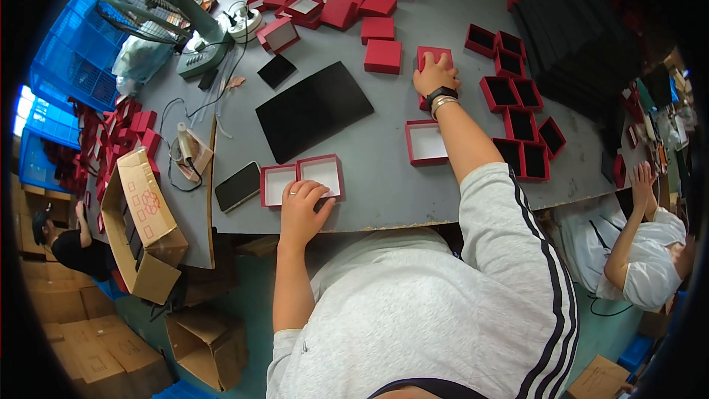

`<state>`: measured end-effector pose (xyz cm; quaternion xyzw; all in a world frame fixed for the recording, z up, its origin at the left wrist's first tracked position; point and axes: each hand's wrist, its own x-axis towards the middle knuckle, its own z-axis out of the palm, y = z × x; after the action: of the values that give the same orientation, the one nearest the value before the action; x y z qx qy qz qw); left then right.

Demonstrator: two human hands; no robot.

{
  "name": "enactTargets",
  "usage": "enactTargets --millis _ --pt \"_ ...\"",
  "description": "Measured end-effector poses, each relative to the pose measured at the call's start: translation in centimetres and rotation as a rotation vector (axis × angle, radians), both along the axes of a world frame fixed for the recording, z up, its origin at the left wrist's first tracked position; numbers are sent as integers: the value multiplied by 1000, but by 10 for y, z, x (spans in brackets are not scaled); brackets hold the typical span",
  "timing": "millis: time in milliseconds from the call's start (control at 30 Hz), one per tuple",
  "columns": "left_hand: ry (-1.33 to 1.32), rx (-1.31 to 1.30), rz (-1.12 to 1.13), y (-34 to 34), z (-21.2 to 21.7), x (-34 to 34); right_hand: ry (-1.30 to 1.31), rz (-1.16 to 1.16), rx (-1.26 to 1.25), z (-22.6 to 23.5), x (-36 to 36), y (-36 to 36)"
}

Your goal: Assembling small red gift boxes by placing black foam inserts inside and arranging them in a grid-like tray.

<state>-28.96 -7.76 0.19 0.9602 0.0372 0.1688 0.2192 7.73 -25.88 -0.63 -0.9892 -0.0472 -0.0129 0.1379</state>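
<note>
Two small red boxes with white insides, a left one and a right one, sit side by side near the table's front edge. My left hand bends its fingers over their near walls, the thumb apart on the outer side; a dark patch between thumb and fingers is unclear. Farther off to the right, my right hand has its fingers over a red box and grips it from above. Nearer me, below that hand, lies another open red box with a white inside, partly behind my forearm.
A black sheet, a small black square and a phone lie mid-left. Red boxes with black inserts stand right, before stacked black sheets. More red boxes, a fan and a carton surround. Two people work nearby.
</note>
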Motion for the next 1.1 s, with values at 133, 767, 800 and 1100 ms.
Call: enactTargets --millis 133,767,800,1100 --pt "-182 11 67 -11 3 -6 -38 96 8 -13 19 -15" --pt "-143 -53 -24 -96 52 23 1666 129 2163 10 -253 -56" --pt "-140 -53 -18 -95 48 23 1573 134 2107 4 -253 -58" --pt "-119 78 102 -80 32 52 325 480 1129 14 -183 -99"
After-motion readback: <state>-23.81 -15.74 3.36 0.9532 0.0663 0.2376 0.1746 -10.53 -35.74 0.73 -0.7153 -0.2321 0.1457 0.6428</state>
